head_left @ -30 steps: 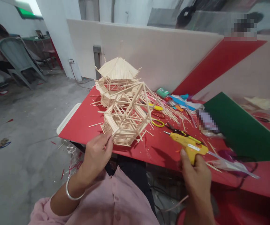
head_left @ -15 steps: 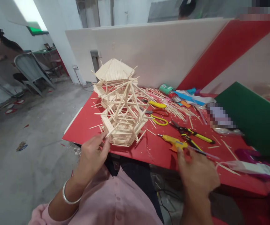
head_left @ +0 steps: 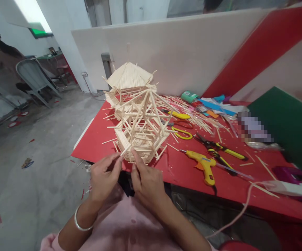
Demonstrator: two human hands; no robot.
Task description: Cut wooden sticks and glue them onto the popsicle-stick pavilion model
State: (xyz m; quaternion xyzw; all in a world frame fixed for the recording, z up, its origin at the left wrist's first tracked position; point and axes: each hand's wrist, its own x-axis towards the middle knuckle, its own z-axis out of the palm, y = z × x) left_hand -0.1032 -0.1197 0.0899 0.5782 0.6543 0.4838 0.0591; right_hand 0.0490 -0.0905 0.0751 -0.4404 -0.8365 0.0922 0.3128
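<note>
A model building (head_left: 142, 132) made of thin wooden sticks, with an open roof frame, stands near the table's front edge. My left hand (head_left: 105, 174) is closed, pinching a short wooden stick (head_left: 126, 150) against the model's front left corner. From the right, my right hand (head_left: 149, 183) reaches in with its index finger stretched out and the thumb apart. That fingertip is at the stick's far end, seemingly touching it; its other fingers are curled and partly hidden. A yellow glue gun (head_left: 203, 164) lies on its side on the table, out of both hands.
On the red tabletop (head_left: 90, 143) lie pliers (head_left: 219, 151), yellow-handled scissors (head_left: 182, 132) and many loose sticks (head_left: 198, 122). Behind stands a second model with a finished roof (head_left: 130, 76). A green board (head_left: 279, 129) leans at right. Another person (head_left: 4, 55) sits far left.
My right hand has let go of the glue gun, leaving it on the table, and moved left to the model. My left hand keeps the stick at the same corner.
</note>
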